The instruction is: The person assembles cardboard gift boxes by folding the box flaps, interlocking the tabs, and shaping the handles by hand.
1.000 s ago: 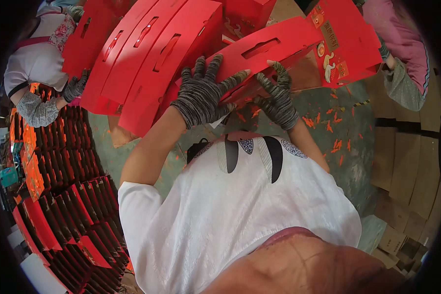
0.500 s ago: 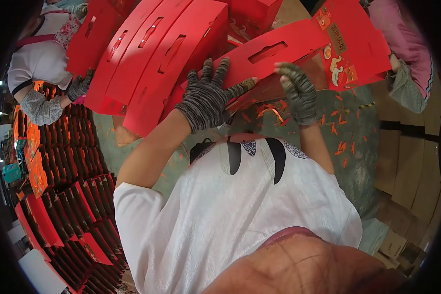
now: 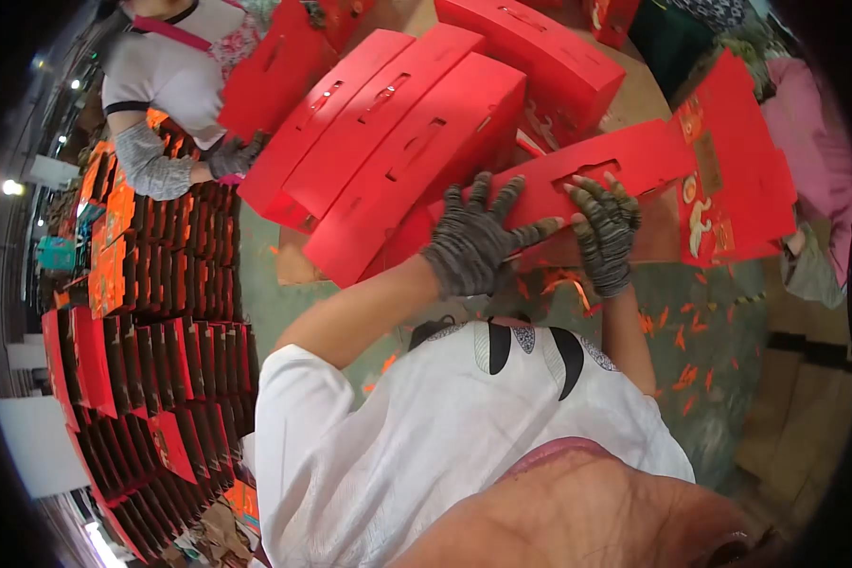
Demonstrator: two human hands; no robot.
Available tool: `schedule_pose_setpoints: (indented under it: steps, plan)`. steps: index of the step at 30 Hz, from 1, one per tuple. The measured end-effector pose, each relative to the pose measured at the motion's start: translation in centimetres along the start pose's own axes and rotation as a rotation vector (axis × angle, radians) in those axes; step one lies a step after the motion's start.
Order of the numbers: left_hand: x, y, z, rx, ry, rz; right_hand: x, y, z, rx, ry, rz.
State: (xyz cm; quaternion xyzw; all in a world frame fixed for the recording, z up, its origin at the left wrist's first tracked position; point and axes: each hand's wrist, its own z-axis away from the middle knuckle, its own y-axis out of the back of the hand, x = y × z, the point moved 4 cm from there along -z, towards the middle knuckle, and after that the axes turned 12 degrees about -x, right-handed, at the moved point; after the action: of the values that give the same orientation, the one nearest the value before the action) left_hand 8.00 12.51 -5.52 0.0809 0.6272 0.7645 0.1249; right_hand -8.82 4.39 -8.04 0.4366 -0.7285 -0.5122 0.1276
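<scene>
Head cam: nearest is the wearer's white shirt (image 3: 464,426), then both gloved hands. L hand (image 3: 469,241) rests on a red box (image 3: 648,151), fingers spread wide, thumb out, not closed on anything. R hand (image 3: 604,237) is at the same box by its handle slot, fingers part-bent & close together; can't tell if they grip. Box lies just ahead of the wearer, slanting up to R. Orange scraps (image 3: 682,379) litter the green floor below. Just L of the box, three red boxes (image 3: 350,142) stand side by side, tilted; another, the rear box (image 3: 544,57), is beyond. R side: printed red panel (image 3: 743,180) nr a pink sleeve (image 3: 805,142). Far L: co-worker in white (image 3: 175,71), plus stacked red/orange cartons (image 3: 161,256).
</scene>
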Motion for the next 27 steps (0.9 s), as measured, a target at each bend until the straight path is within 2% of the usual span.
schedule_pose_setpoints:
  steps: [1,3,4,6,8,9,10,13,14,16,17,18,20,23,26,27]
  plan:
    - [0.5,0.0,-0.7,-0.005,0.007,0.018,1.5,-0.1,-0.4,0.004,0.017,-0.004]
    - [1.7,0.9,-2.6,-0.024,0.034,0.023,4.7,-0.7,-1.5,-0.073,0.004,-0.323]
    - [2.0,1.2,-3.0,-0.051,0.04,0.027,4.8,-1.0,-1.3,-0.07,0.005,-0.324]
    - [2.1,1.4,-3.3,-0.089,0.019,0.03,5.5,-1.5,-1.0,-0.076,-0.118,-0.014]
    - [1.7,1.7,-3.5,-0.126,0.004,0.038,4.9,-1.3,-0.5,-0.095,-0.111,0.085]
    - [1.2,1.8,-3.2,-0.167,-0.069,0.026,4.4,-1.3,-0.4,-0.115,-0.108,0.183]
    - [0.9,2.0,-2.8,-0.21,-0.147,0.009,4.1,-1.4,-0.5,-0.113,-0.109,0.186]
    - [1.3,2.4,-2.4,-0.299,-0.134,-0.105,3.0,-1.5,0.2,-0.139,-0.101,0.221]
    - [1.7,2.4,-2.5,-0.289,-0.173,-0.119,2.9,-1.2,0.2,-0.129,-0.136,0.243]
    - [1.7,1.8,-2.5,-0.229,-0.106,-0.113,2.5,-1.0,0.2,-0.138,-0.119,0.138]
    - [1.6,1.5,-2.4,-0.113,-0.124,-0.078,2.6,-1.1,0.3,-0.129,-0.154,0.157]
    - [1.6,0.8,-2.5,-0.106,-0.158,-0.084,2.7,-1.4,0.3,-0.096,-0.12,0.12]
    - [1.4,0.4,-2.8,0.008,-0.09,-0.071,3.6,-1.8,0.1,-0.063,-0.096,0.097]
    - [2.0,0.2,-3.9,0.016,-0.051,-0.025,5.0,-1.6,-0.7,0.003,-0.01,-0.028]
    - [2.4,0.2,-4.4,0.07,0.018,0.038,4.9,-1.0,-0.2,-0.065,0.051,-0.044]
    - [2.2,0.3,-4.3,0.093,0.021,0.088,4.2,0.0,0.8,-0.122,0.041,-0.223]
